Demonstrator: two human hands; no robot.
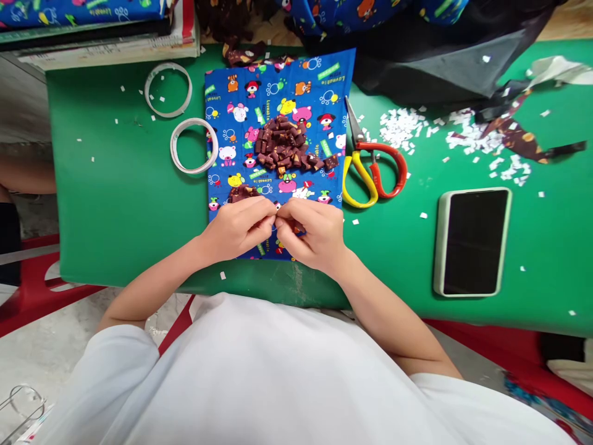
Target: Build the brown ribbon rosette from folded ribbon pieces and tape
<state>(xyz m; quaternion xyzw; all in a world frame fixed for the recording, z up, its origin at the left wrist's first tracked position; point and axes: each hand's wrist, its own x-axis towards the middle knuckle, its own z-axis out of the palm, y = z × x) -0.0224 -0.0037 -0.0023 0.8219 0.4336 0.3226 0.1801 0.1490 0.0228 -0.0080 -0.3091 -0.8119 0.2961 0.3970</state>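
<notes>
My left hand [241,225] and my right hand [312,232] meet fingertip to fingertip over the near part of a blue cartoon-printed sheet [222,136]. Both are closed in a pinch; what lies between the fingertips is too small to make out. A heap of small dark brown patterned pieces [282,145] rests on the middle of the sheet. Beyond my left hand sits a smaller brown bunch [243,193], partly covered by it. Scissors [365,164] with one yellow and one red handle lie at the sheet's right edge, blades pointing away from me.
Two tape rings [173,139] lie left of the sheet. A phone [475,241] rests at right on the green table [115,204]. White paper bits [401,130], brown scraps [523,139] and black cloth [435,68] spread across the back right. Stacked papers [115,46] stand back left.
</notes>
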